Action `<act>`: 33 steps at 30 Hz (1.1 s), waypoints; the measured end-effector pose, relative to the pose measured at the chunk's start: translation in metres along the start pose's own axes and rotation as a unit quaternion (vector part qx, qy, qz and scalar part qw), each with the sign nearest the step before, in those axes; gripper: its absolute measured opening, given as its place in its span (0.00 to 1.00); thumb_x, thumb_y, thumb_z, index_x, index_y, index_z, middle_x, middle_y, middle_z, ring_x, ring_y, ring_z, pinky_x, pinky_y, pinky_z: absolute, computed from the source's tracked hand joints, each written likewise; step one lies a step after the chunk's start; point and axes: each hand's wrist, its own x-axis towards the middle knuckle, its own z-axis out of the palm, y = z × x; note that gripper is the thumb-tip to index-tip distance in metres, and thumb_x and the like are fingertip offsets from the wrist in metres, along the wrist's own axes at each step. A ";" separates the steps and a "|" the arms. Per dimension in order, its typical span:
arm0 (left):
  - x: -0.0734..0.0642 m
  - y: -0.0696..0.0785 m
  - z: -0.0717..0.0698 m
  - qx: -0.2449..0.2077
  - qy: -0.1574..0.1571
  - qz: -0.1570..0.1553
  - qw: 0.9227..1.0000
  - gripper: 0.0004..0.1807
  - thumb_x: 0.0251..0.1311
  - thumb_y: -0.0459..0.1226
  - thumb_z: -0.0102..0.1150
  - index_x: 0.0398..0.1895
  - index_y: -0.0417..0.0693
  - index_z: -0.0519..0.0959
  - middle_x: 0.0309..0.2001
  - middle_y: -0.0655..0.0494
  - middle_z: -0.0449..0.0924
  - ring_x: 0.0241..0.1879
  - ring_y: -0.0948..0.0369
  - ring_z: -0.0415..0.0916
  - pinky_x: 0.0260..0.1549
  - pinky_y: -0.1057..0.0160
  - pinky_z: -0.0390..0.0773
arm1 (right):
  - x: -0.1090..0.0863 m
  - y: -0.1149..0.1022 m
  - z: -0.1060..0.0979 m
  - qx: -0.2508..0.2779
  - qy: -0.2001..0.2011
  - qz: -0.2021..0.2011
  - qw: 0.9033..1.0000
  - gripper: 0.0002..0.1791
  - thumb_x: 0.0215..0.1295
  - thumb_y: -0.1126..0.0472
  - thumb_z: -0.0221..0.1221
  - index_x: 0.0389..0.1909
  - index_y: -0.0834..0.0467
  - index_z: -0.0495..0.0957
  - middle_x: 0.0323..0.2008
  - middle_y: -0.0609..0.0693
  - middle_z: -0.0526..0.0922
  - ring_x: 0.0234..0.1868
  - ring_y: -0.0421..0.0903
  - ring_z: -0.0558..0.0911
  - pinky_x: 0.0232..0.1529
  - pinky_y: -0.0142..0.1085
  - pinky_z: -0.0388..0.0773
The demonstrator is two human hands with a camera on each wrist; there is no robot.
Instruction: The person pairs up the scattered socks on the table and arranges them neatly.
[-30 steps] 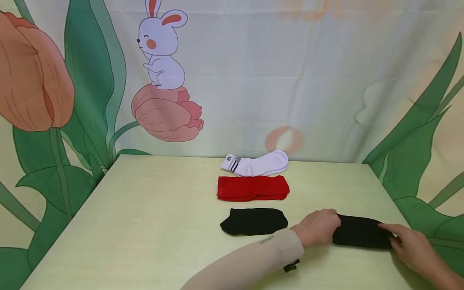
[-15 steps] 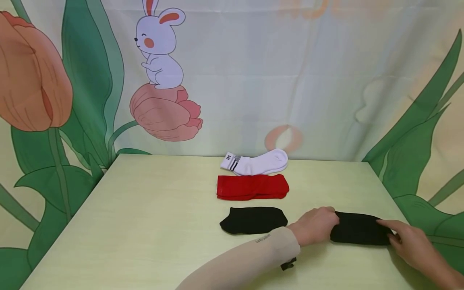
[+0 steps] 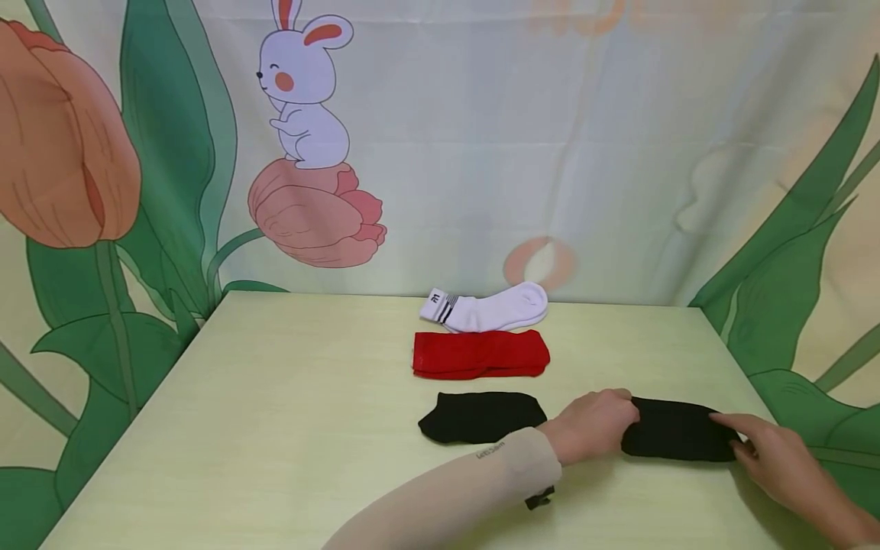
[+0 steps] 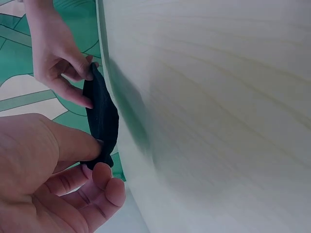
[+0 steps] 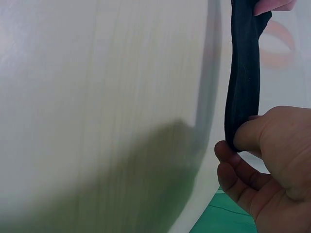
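Note:
A black sock (image 3: 677, 429) is stretched flat between both hands at the right side of the table. My left hand (image 3: 596, 422) pinches its left end, and my right hand (image 3: 775, 457) pinches the right end between thumb and fingers. In the left wrist view the sock (image 4: 101, 114) hangs from the thumb and fingers of each hand, close over the table. Seen from the right wrist, its end (image 5: 243, 87) sits under the right thumb. To the left lies another black sock (image 3: 481, 418), partly behind the left wrist.
Red socks (image 3: 480, 355) lie flat behind the black sock on the table, and white socks (image 3: 484, 309) with dark stripes lie at the back edge. A printed curtain (image 3: 467, 153) hangs behind the pale table (image 3: 275, 428).
Both hands, still pinching the black sock, have shifted slightly left and away from the front edge. The red, white and other black socks lie as before.

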 end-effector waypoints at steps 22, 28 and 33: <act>-0.020 -0.019 -0.015 0.008 0.006 0.003 1.000 0.09 0.66 0.35 0.65 0.46 0.54 0.88 0.36 0.62 0.76 0.33 0.69 0.70 0.29 0.75 0.72 | 0.025 -0.016 -0.002 0.016 0.034 -0.083 0.996 0.27 0.42 0.81 0.70 0.49 0.66 0.84 0.40 0.58 0.87 0.25 0.32 0.73 0.23 0.32 0.71; -0.026 -0.024 -0.017 0.015 0.011 0.003 1.000 0.09 0.64 0.35 0.66 0.45 0.54 0.88 0.36 0.62 0.76 0.34 0.69 0.70 0.28 0.76 0.72 | 0.032 -0.021 0.001 0.006 0.050 -0.112 0.992 0.29 0.37 0.82 0.72 0.47 0.67 0.84 0.39 0.59 0.87 0.27 0.41 0.81 0.24 0.34 0.76; -0.031 -0.027 -0.020 0.011 0.012 -0.003 1.000 0.10 0.63 0.35 0.68 0.46 0.54 0.88 0.36 0.62 0.75 0.34 0.70 0.69 0.28 0.76 0.71 | 0.036 -0.026 0.002 0.012 0.053 -0.115 0.992 0.29 0.37 0.83 0.72 0.47 0.67 0.84 0.39 0.59 0.87 0.27 0.42 0.81 0.24 0.34 0.77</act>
